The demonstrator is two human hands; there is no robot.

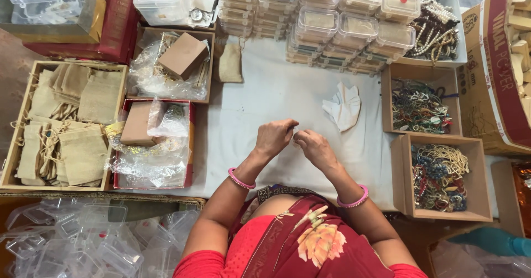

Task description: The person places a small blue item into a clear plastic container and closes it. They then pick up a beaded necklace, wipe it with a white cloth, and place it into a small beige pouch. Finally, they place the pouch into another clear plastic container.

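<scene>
Left hand (pixel 274 137) and right hand (pixel 314 147) meet fingertip to fingertip above the table (pixel 276 90), pinched on something too small to identify. Likely fiddling step; bead boxes (pixel 440 175) lie right.

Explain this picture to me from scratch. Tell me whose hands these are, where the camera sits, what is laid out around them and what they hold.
There is no machine here: a person works with two bare hands, and the one picture comes from a camera worn on their head, looking down. The left hand and the right hand meet fingertip to fingertip over a pale cloth-covered table. Whatever they pinch is too small to make out. Each wrist wears a pink bangle. To the left lies a tray of burlap pouches and boxes with crinkled plastic bags. At the top stand stacked clear plastic boxes. To the right, two cardboard boxes of beaded bracelets. A crumpled white cloth lies near the hands.
</scene>
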